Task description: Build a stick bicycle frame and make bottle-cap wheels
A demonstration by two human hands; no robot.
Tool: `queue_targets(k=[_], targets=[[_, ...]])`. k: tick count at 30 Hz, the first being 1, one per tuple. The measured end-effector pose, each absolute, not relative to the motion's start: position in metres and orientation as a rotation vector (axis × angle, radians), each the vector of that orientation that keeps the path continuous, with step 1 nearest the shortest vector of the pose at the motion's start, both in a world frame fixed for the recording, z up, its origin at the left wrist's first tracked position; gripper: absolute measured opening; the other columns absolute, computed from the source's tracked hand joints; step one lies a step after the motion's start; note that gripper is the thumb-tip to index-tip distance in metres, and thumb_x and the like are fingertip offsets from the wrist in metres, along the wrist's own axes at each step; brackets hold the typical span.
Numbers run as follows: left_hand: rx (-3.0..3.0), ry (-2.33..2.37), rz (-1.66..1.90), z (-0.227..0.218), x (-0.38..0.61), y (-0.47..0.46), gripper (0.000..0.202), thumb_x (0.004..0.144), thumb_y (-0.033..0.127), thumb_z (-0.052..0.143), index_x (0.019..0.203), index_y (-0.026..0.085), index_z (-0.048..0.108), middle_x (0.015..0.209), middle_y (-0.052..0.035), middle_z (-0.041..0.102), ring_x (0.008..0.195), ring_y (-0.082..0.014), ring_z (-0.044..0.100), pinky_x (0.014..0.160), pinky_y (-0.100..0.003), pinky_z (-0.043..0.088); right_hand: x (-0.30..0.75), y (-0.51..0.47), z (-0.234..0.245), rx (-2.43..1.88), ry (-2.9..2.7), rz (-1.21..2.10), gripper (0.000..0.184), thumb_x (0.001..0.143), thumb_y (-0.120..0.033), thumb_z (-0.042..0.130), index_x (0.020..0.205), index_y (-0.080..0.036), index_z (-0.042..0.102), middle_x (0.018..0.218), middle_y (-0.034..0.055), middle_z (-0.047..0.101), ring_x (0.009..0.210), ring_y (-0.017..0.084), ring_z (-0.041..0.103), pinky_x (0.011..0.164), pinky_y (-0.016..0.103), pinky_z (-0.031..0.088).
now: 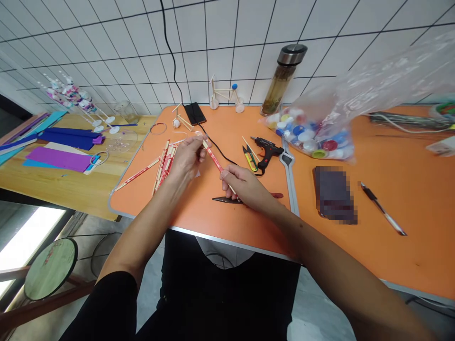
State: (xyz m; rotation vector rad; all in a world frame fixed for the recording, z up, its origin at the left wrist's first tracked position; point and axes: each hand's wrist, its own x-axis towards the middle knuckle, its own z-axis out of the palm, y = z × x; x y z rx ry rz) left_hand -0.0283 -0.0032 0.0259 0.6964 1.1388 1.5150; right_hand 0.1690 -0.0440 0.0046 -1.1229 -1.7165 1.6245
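Observation:
A wrapped pair of wooden chopsticks [214, 160], in red and white patterned paper, slants between my hands above the orange table. My left hand [188, 156] pinches its upper end. Lower down, my right hand [241, 184] is closed round the other end. Beneath the right hand lies a dark pointed tool [225, 200] with a reddish handle, partly hidden. Several more wrapped chopsticks [164, 166] lie in a pile beside my left forearm, with one pair [138, 174] apart from it. Yellow-handled thread snips [250, 160] and a black glue gun [266, 151] lie beyond my right hand.
At the wall stand a small stick-and-cap bicycle model [225, 94] and a tea bottle [280, 80]. A plastic bag of bottle caps [313, 135] sits to the right, behind a blurred dark object [334, 194] and a pen [384, 209]. Coloured paper [59, 158] lies left.

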Motion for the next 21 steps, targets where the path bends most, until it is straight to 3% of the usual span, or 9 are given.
queue_targets(k=[5, 11, 13, 16, 18, 21], targets=[[0.671, 1.161, 1.605, 0.026, -0.022, -0.016, 0.019, 0.099, 0.025, 0.081, 0.087, 0.018, 0.068, 0.073, 0.0011, 0.075, 0.047, -0.0049, 0.046, 0.045, -0.019, 0.032, 0.165, -0.044, -0.002, -1.015, -1.736, 1.437, 0.022, 0.11, -0.036, 0.05, 0.092, -0.024, 0.055, 0.068, -0.007, 0.045, 0.057, 0.012, 0.036, 0.055, 0.028, 0.027], [0.679, 1.128, 1.555, 0.022, 0.009, -0.045, 0.019, 0.108, 0.025, 0.066, 0.09, 0.019, 0.068, 0.075, 0.0001, 0.071, 0.057, -0.0081, 0.055, 0.055, -0.019, 0.041, 0.162, -0.047, -0.005, -0.972, -1.817, 1.26, 0.026, 0.113, -0.036, 0.048, 0.089, -0.025, 0.051, 0.069, -0.0045, 0.05, 0.061, 0.014, 0.044, 0.06, 0.029, 0.032], [0.734, 1.13, 1.58, 0.025, 0.008, -0.052, 0.02, 0.107, 0.027, 0.066, 0.088, 0.021, 0.064, 0.072, 0.0015, 0.068, 0.061, -0.0099, 0.059, 0.059, -0.02, 0.045, 0.164, -0.044, -0.004, -0.917, -1.868, 1.317, 0.03, 0.115, -0.041, 0.051, 0.091, -0.025, 0.054, 0.074, -0.0025, 0.062, 0.064, 0.014, 0.055, 0.063, 0.029, 0.04], [1.01, 1.162, 1.53, 0.028, 0.002, -0.063, 0.02, 0.104, 0.032, 0.069, 0.088, 0.022, 0.064, 0.065, 0.0036, 0.06, 0.057, -0.0108, 0.053, 0.055, -0.022, 0.039, 0.172, -0.033, 0.002, -0.873, -1.761, 1.331, 0.037, 0.115, -0.057, 0.059, 0.102, -0.023, 0.066, 0.092, 0.0022, 0.077, 0.076, 0.015, 0.069, 0.073, 0.029, 0.051], [1.204, 1.198, 1.321, 0.028, 0.001, -0.071, 0.021, 0.103, 0.036, 0.072, 0.089, 0.021, 0.066, 0.064, 0.0037, 0.058, 0.055, -0.0107, 0.049, 0.055, -0.024, 0.037, 0.177, -0.025, 0.006, -0.877, -1.595, 1.313, 0.049, 0.109, -0.071, 0.066, 0.108, -0.022, 0.071, 0.091, 0.002, 0.075, 0.073, 0.014, 0.066, 0.069, 0.028, 0.051], [1.31, 1.226, 1.095, 0.021, 0.006, -0.081, 0.027, 0.104, 0.04, 0.067, 0.085, 0.022, 0.06, 0.064, 0.0046, 0.053, 0.055, -0.0111, 0.046, 0.054, -0.026, 0.036, 0.181, -0.018, 0.007, -0.86, -1.44, 1.369, 0.058, 0.1, -0.079, 0.074, 0.098, -0.021, 0.075, 0.079, -0.001, 0.064, 0.061, 0.01, 0.05, 0.056, 0.026, 0.041]])
